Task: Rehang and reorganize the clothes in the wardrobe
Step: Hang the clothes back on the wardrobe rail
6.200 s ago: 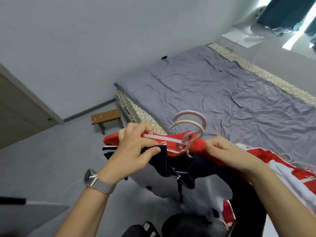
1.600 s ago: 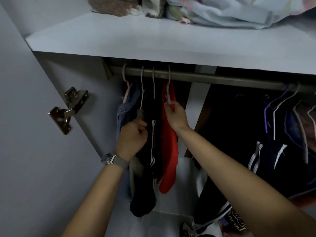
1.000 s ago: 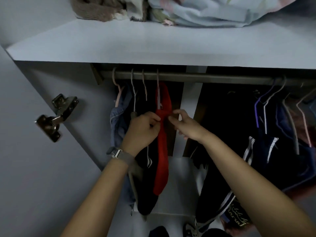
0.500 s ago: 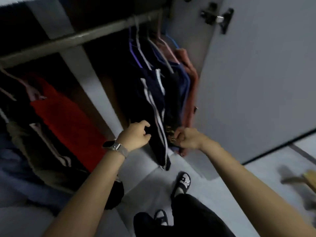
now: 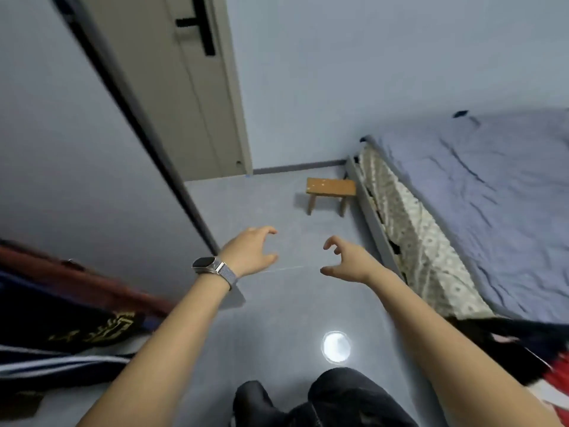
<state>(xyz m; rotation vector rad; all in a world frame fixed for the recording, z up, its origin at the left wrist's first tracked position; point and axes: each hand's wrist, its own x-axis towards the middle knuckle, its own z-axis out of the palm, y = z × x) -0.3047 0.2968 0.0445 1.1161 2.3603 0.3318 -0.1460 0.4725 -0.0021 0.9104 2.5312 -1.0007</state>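
Grey floor (image 5: 277, 318) fills the middle of the view, with a pale wall behind it and a beige door (image 5: 191, 97) at the upper left. Both my arms reach forward over the floor. My left hand (image 5: 249, 252), with a watch (image 5: 205, 265) on its wrist, has its fingers spread and loosely curved, holding nothing. My right hand (image 5: 348, 260) mirrors it just beside, fingers apart and bent, also holding nothing. Clothes show at two edges: dark garments with white stripes and gold lettering (image 5: 77, 331) at the lower left beside the wardrobe door (image 5: 77, 167), and a red, white and black heap (image 5: 542, 359) at the lower right (blurred). A small wooden stool (image 5: 330, 192) stands by the bed (image 5: 480, 195), which has a grey-blue sheet.
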